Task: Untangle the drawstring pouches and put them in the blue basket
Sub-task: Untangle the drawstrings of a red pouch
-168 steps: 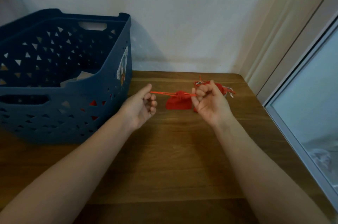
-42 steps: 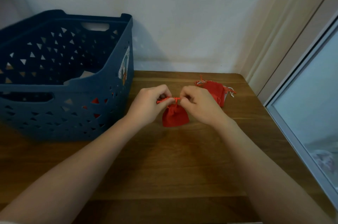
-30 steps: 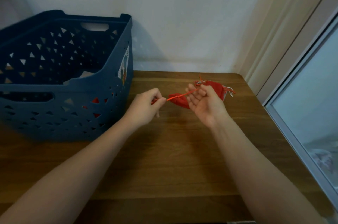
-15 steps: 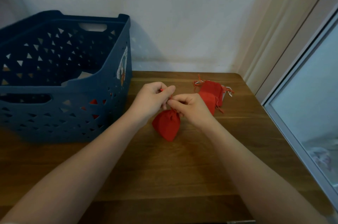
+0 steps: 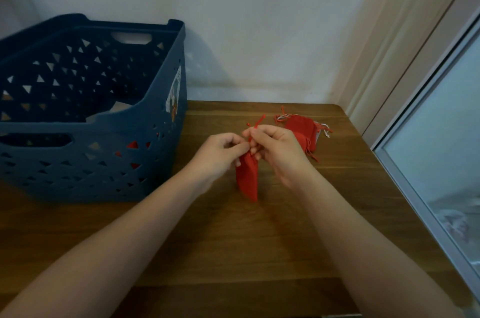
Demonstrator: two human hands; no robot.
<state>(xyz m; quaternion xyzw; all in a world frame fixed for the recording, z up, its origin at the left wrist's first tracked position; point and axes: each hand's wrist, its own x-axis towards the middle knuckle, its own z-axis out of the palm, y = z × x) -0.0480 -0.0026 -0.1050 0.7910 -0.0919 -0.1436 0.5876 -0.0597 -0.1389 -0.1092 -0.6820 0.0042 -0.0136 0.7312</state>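
A small red drawstring pouch (image 5: 248, 178) hangs above the wooden table (image 5: 233, 239), its mouth pinched between both hands. My left hand (image 5: 218, 152) grips the pouch's neck from the left. My right hand (image 5: 276, 147) grips it from the right, and red cord ends (image 5: 257, 122) stick up above the fingers. A pile of more red pouches (image 5: 301, 129) with red and white cords lies just behind my right hand. The blue basket (image 5: 161, 109) stands at the left, with red pouches showing through its side holes.
A white wall runs behind the table. A window frame (image 5: 415, 182) borders the table's right edge. A light flat item (image 5: 117, 109) lies inside the basket.
The pouch now hangs longer and narrower below my fingers than half a second ago. My hands have drawn closer at its neck, with the cord ends sticking up.
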